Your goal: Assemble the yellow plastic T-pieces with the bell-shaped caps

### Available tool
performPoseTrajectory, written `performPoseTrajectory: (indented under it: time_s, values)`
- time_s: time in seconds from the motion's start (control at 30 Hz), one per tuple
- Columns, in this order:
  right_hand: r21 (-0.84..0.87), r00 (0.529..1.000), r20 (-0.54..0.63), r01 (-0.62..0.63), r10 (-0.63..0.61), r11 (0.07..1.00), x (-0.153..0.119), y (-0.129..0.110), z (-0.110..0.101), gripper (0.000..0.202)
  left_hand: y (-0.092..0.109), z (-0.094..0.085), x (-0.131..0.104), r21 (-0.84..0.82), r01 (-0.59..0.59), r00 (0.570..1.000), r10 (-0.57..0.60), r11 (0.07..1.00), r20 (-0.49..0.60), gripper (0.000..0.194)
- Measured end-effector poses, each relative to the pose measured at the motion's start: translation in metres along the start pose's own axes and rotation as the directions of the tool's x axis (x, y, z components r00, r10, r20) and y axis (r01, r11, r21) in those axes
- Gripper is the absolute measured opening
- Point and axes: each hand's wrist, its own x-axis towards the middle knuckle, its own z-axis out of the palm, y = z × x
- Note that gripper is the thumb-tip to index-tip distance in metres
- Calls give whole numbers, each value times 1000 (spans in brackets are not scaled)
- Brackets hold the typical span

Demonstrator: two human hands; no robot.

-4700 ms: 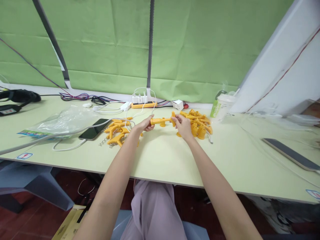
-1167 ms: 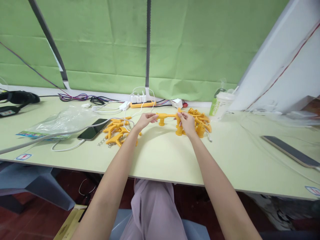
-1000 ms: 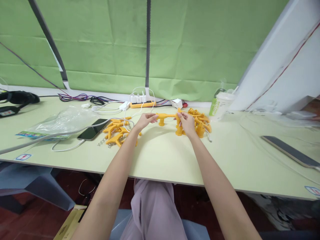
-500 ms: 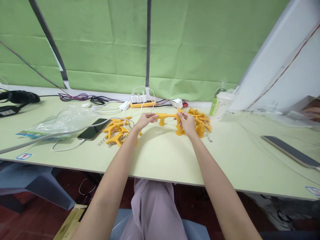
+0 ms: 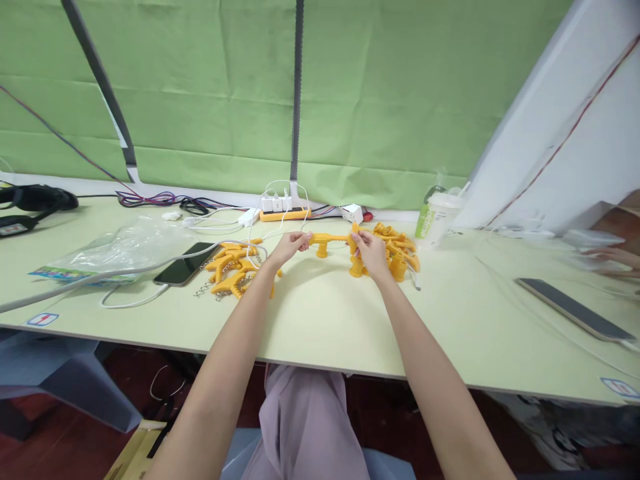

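My left hand [image 5: 293, 247] pinches the left end of a yellow plastic part [image 5: 330, 237] with a thin shaft and a short flared stub hanging below. My right hand [image 5: 370, 250] has its fingers closed on an upright yellow piece [image 5: 353, 241] at the shaft's right end. Whether these are one piece or two I cannot tell. Both hands hold the work just above the table. Yellow corkscrews [image 5: 230, 283] with bare metal spirals lie in a heap left of my left hand. Behind and beside my right hand is a pile of yellow plastic parts [image 5: 400, 247].
On the table [image 5: 325, 320] lie a phone [image 5: 184, 265], a clear plastic bag [image 5: 130, 247] and another phone [image 5: 575, 308]. A power strip [image 5: 285, 215] with white chargers and cables runs along the back. A lidded cup [image 5: 440, 217] stands right. Someone else's hand [image 5: 615, 257] shows at the far right.
The whole view has shifted slightly. Both hands keep their hold on the yellow parts, with hardly any movement between them.
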Motion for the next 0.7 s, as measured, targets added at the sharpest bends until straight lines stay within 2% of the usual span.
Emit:
performPoseTrajectory:
  time_s: [0.27,0.43,0.5,0.57,0.63,0.67,0.7]
  values:
    - [26,999,-17,-28,29,999,-1,-4,0,38,-1,0,0,-26,22,1000,-22,999,14,52]
    - [173,991,-80,-93,108,980,9,6,-8,37,-6,-2,1,-108,47,998,-50,993,-31,61]
    - [250,978,-133,-126,163,960,24,15,-20,36,-11,-6,2,-7,42,995,-43,999,-85,57]
    - [282,954,-170,-194,248,940,44,26,-38,31,-14,-12,2,211,75,990,-47,975,-136,46]
    - [172,900,-209,-352,383,920,66,36,-61,26,-13,-17,0,509,128,985,-51,851,-163,34]
    - [78,855,-249,-450,454,890,77,39,-74,25,-12,-20,-2,633,169,982,-72,756,-176,30]
    - [32,833,-272,-493,483,869,86,43,-86,23,-10,-23,-3,726,213,976,-111,654,-186,29]
